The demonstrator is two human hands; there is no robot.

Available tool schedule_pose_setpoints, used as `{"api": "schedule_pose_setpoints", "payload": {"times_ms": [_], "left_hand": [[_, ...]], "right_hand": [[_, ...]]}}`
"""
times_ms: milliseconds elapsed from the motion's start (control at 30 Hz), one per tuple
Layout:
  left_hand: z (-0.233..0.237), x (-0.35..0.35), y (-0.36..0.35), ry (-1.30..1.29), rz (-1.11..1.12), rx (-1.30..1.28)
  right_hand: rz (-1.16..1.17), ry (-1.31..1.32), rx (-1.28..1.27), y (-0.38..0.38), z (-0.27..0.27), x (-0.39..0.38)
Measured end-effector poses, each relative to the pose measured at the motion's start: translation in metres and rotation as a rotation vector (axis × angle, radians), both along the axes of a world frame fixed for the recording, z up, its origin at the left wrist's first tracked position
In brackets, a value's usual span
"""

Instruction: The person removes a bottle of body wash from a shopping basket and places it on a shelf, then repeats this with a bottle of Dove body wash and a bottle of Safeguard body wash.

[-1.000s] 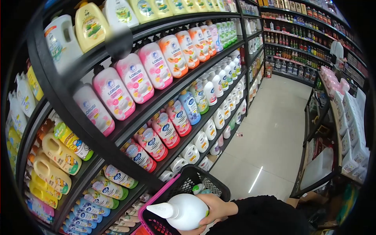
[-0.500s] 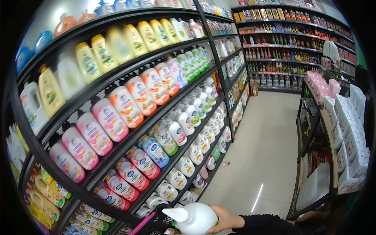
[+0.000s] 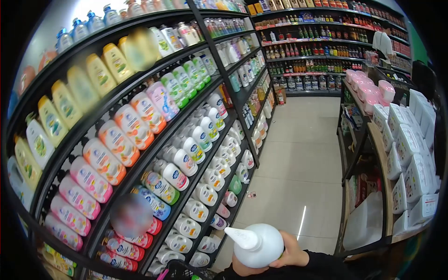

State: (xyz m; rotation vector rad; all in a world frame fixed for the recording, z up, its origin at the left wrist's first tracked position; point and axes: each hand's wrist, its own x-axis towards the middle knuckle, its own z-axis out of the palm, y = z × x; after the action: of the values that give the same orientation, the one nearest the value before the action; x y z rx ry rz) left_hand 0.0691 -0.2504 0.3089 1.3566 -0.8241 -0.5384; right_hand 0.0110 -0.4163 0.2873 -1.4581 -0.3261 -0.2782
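Note:
A white bottle with a white pump top is at the bottom centre, its nozzle pointing up and to the left. My right hand grips the bottle's right side, fingers wrapped against it. Below the bottle, my left hand touches its lower left side, mostly hidden behind it. A dark basket with a pink edge shows at the bottom, left of my left hand.
Black shelves of bottles run along the left. White packages and pink containers stand on a right-hand rack. A tiled aisle leads to curved bottle shelves, where a person in white stands.
My left hand has come into view at the bottle. The bottle and my right hand have shifted right and slightly up, and the view has turned, with the basket now lower.

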Motion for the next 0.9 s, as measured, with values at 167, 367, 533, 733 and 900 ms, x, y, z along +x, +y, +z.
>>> {"api": "schedule_pose_setpoints", "payload": {"times_ms": [167,367,533,733,900], "left_hand": [[0.001,0.049,-0.048,-0.065,-0.069,0.023],[-0.032,0.135,-0.090,-0.335,-0.064,0.040],[-0.017,0.233,-0.108,-0.074,-0.338,-0.028],[-0.015,0.289,-0.147,-0.041,-0.128,0.007],[-0.046,0.334,-0.186,-0.096,-0.172,0.023]], "right_hand": [[-0.137,0.011,0.056,-0.034,0.003,0.027],[-0.329,-0.060,-0.076,-0.071,-0.017,0.107],[-0.330,-0.096,0.101,-0.095,-0.016,0.189],[-0.294,-0.076,0.146,-0.127,-0.024,0.259],[-0.276,-0.040,0.231,-0.166,-0.018,0.298]]}}
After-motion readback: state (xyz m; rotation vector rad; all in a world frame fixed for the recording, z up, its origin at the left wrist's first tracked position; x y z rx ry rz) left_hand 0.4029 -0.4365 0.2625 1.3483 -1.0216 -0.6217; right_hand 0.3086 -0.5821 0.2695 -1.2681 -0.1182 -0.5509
